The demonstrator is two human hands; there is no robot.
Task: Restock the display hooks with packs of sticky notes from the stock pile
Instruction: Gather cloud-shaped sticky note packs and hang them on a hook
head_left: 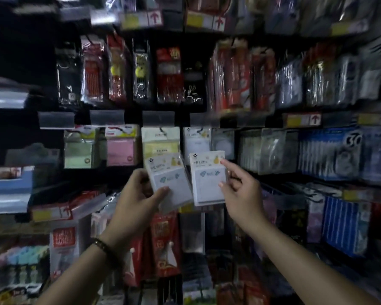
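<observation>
My left hand (139,194) grips a pack of white sticky notes (169,181), tilted left, thumb across its lower front. My right hand (240,188) pinches a second, matching pack (209,179) by its right edge, held upright. Both packs are raised in front of the middle row of display hooks. On that row hang a green pack (78,148), a pink pack (121,146), a yellow pack (160,139) and a white pack (196,139). The held packs cover the lower parts of the yellow and white ones. The hooks themselves are too dark to make out.
Pen and pencil packs (169,75) fill the row above. Clear-wrapped goods (271,148) and blue packs (330,150) hang to the right. Red packs (163,245) hang below my hands. Price label strips (301,119) run along the rails. Shelf edges (7,188) stick out at left.
</observation>
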